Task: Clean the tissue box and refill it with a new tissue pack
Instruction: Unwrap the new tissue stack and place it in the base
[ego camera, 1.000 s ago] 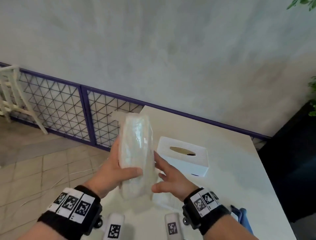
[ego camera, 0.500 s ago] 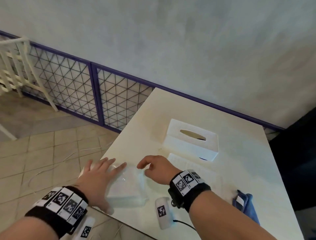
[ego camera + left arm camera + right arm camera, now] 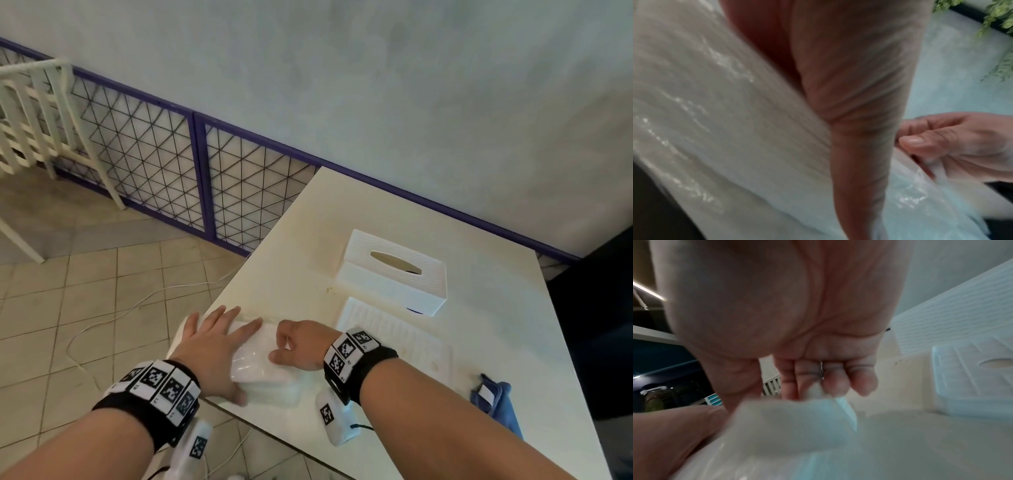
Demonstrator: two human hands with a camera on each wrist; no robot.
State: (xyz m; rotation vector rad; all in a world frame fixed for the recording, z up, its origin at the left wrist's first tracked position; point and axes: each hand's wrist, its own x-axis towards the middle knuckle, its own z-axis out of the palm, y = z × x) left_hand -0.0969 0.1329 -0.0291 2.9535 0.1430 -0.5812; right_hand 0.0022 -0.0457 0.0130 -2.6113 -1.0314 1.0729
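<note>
A new tissue pack (image 3: 265, 375) in clear plastic wrap lies flat at the table's near left corner. My left hand (image 3: 219, 330) presses on its left part with straight, spread fingers. My right hand (image 3: 286, 344) is curled at the pack's right side. In the left wrist view the right hand (image 3: 949, 144) pinches a fold of the wrap between thumb and fingers. The right wrist view shows the same pinch on the wrap (image 3: 793, 417), blurred. The white ribbed tissue box cover (image 3: 394, 274) stands farther back, with its flat base plate (image 3: 397, 337) lying just in front of it.
A blue cloth (image 3: 496, 401) lies at the right near the table's edge (image 3: 561, 342). The table's left edge runs right beside the pack, with tiled floor and a cable below. A purple-framed mesh fence and a white chair stand to the left, and a wall behind.
A second ago both hands held the pack upright in the air. It was then laid flat on the table, and since then my right hand has closed on the wrap.
</note>
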